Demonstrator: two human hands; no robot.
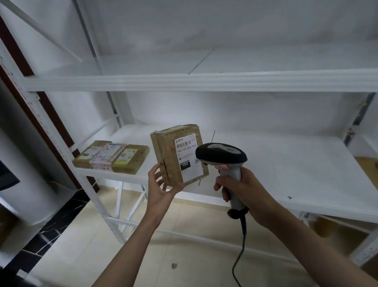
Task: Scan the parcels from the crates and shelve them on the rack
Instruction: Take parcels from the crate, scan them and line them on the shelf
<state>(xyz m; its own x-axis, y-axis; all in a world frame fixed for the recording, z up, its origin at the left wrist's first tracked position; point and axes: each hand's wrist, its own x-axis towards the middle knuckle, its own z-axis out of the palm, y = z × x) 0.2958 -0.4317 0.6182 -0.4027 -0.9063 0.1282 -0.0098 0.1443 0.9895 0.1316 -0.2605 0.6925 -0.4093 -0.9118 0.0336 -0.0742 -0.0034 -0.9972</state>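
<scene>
My left hand (pixel 159 187) holds a brown taped parcel (pixel 168 155) upright from below, its white barcode label facing me. A faint red scan line crosses the label's barcode. My right hand (pixel 240 190) grips the grey handle of a corded barcode scanner (pixel 221 155), whose black head points at the label from the right, close to it. Both are in front of the white metal rack (pixel 201 82). On the left end of the rack's middle shelf (pixel 300 168) lie flat parcels (pixel 111 157) with labels, side by side.
The rack's upper shelf (pixel 267 56) has nothing on it. A white cylinder-shaped appliance (pixel 9 159) stands at the left beside the rack's post. Cardboard boxes (pixel 374 179) show at the far right past the rack. The scanner's cable (pixel 239 264) hangs down over beige floor tiles.
</scene>
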